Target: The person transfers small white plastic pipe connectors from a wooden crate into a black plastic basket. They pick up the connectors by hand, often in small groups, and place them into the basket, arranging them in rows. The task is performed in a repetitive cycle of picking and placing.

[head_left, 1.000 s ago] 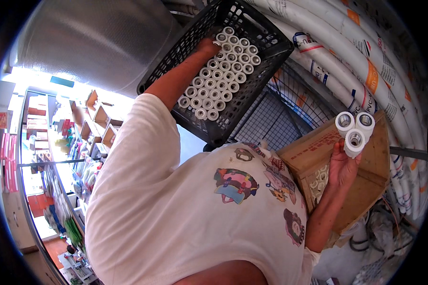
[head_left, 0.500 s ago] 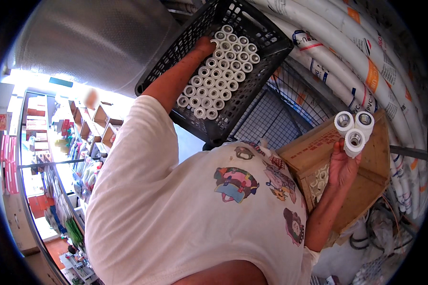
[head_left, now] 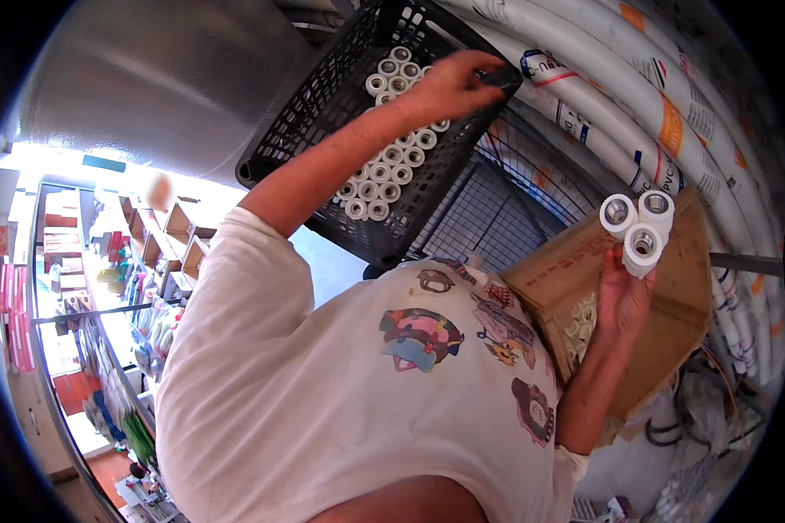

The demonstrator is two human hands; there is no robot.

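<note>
**Crate well stocked, three fittings in hand**

Head view: The left hand (head_left: 449,87) reached up to the black crate (head_left: 323,113), its fingers curled shut over the crate's far rim. Inside the crate, white fittings (head_left: 384,170) stood in close rows, open ends outward, covering much of the bottom, though the forearm hid part of it.

Right of and below the crate, the right hand (head_left: 621,301) was closed around three white fittings (head_left: 641,227), held clustered together and well apart from the crate. Behind that hand sat an open cardboard box (head_left: 672,296) with more white pieces showing inside.

By this showing, most fittings were already in the crate; the three in hand and those in the box were left outside it.
</note>
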